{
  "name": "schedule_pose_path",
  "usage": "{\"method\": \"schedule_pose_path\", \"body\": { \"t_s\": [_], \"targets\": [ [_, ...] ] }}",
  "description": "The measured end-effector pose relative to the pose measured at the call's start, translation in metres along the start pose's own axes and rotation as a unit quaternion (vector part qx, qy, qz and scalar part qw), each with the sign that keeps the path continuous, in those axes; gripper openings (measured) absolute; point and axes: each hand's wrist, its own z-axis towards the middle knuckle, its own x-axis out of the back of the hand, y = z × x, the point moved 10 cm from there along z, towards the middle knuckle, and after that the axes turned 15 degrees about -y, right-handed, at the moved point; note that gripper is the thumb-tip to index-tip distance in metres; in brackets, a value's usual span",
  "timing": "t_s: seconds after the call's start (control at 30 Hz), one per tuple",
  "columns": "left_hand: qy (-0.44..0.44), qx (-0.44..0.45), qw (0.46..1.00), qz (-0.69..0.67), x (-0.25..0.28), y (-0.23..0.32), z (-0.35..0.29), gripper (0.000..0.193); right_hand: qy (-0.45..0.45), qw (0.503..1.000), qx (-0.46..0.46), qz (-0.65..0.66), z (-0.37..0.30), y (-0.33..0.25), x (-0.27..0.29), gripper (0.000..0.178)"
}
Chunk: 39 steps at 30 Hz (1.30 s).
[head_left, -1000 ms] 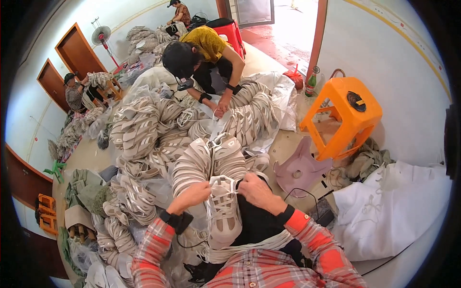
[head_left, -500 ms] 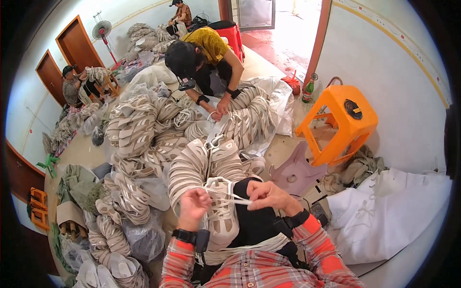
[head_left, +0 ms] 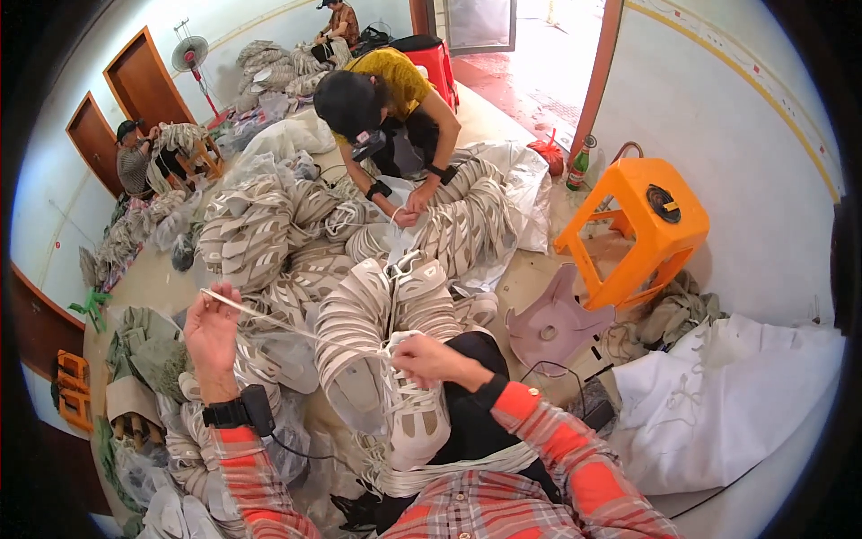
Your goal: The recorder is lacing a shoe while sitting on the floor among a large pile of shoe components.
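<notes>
A white and beige shoe upper (head_left: pixel 409 409) lies on my lap. My right hand (head_left: pixel 431 359) pinches it at the lacing holes. My left hand (head_left: pixel 214 328) is raised out to the left and grips a white shoelace (head_left: pixel 287 325), which runs taut from that hand down to the upper. A black wrist strap (head_left: pixel 235 413) sits on my left forearm. More stacked uppers (head_left: pixel 377 305) rest just beyond my knees.
Piles of bundled uppers (head_left: pixel 260 234) cover the floor ahead. A person in a yellow shirt (head_left: pixel 386 99) crouches opposite, hands on another stack. An orange plastic stool (head_left: pixel 642 229) lies tipped at right, a white sack (head_left: pixel 727 404) beside it. Two more people work at the back.
My left hand has swung from beside my right hand out to the left and upward, drawing the lace taut through the upper. My right hand has stayed on the upper.
</notes>
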Motion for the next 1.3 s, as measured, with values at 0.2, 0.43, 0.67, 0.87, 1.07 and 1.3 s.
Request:
{"method": "schedule_pose_path", "body": {
  "t_s": [0.2,0.43,0.67,0.87,1.07,1.3],
  "targets": [
    [-0.213,0.121,0.965,0.099,0.001,-0.065,0.002,0.016,0.123,0.948,0.161,-0.246,0.046,0.018,-0.015,0.021],
    [-0.228,0.29,0.829,0.419,0.031,-0.174,-0.06,0.012,-0.041,0.883,0.162,-0.438,-0.005,-0.023,-0.124,0.013],
    [-0.273,0.229,0.717,0.599,0.03,-0.209,-0.089,0.015,0.036,0.888,-0.023,-0.459,-0.033,-0.03,-0.052,0.013],
    [-0.275,0.08,0.668,0.687,0.018,-0.206,-0.088,0.015,0.182,0.835,0.115,-0.507,-0.016,-0.041,0.001,0.012],
    [-0.306,0.02,0.599,0.74,0.006,-0.213,-0.095,0.013,0.157,0.815,0.08,-0.552,0.009,-0.027,-0.01,0.011],
    [-0.218,0.439,0.807,0.33,0.083,-0.262,-0.095,0.012,0.126,0.885,0.027,-0.447,0.028,-0.008,0.001,0.011]
  ]
}}
